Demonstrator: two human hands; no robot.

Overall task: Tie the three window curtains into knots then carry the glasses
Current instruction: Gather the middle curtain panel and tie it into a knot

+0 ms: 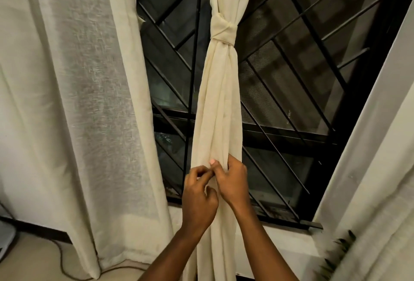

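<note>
Middle curtain [220, 106] has its knot [224, 32] in place, sitting high against the window grille [291, 56], with the tail hanging straight down past the sill [280, 238]. Both hands are on the tail well below the knot. The right hand [234, 183] has its fingers wrapped round the right edge of the bundle and its thumb pressed flat on the front. The left hand [199, 195] is just beside it, fingers curled, thumb and forefinger apparently pinching a fold on the left side (contact is partly hidden, so that's a moderate-confidence read). My read: this is the cinch and tidy step on curtain one of three. To do it well, keep the whole tail gathered in the right hand, not just the outer folds, and pull down in line with the hang so the knot tightens evenly rather than skewing sideways. Use the left hand to feed stray folds into the bundle before loading it. Pull steadily without yanking, since the fabric looks thin and will slip or bunch in the wrap. Stop once the wrap looks snug and the tail hangs centred. The left curtain [78, 101] and right curtain [376, 168] hang loose and unknotted, so two remain. The glasses aren't in view and I can't say where they are.
</note>
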